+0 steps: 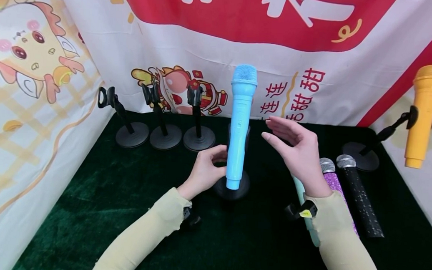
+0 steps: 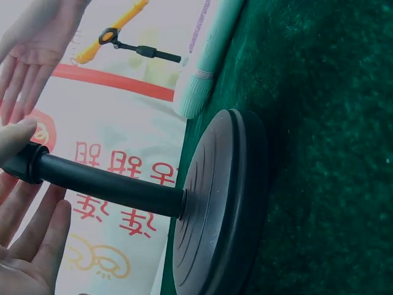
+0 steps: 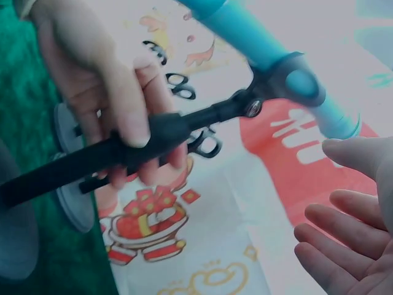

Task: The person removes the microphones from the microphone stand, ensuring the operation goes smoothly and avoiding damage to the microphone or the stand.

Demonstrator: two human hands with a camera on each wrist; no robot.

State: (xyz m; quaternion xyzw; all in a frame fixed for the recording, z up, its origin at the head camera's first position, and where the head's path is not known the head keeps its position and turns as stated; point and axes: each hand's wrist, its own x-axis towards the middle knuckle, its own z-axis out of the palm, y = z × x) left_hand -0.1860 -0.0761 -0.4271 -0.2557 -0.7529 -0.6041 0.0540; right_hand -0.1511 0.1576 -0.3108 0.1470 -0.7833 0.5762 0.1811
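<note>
Gripping the thick collar of a black, round-based stand (image 2: 116, 186) between thumb and curled fingers, the left hand (image 1: 205, 167) holds it partway up its stem. The ring-like clip at the top of that stand holds a glossy light-blue microphone (image 1: 240, 120) with a mesh head, which points upward in the head view. Just to the microphone's right, the right hand (image 1: 295, 149) hovers apart from it, fingers extended and thumb spread, holding nothing. Pale cream sleeves (image 1: 145, 234) cover both arms. Beneath the right forearm, partly hidden, lies a mint-green cylinder (image 1: 311, 231); beside it rest a purple glittery microphone (image 1: 334, 183) with a silver head and a black speckled microphone (image 1: 362, 201), also silver-headed. Beyond these, at the far right, an orange-yellow microphone (image 1: 424, 120) sits in the clip of another black stand (image 1: 361, 157). To the left of the held stand, three black clip stands (image 1: 165, 137) line the back of the dark-green velvety cloth (image 1: 261, 247). Behind hangs a white printed backdrop (image 1: 192, 45) with red areas and cartoon figures.
</note>
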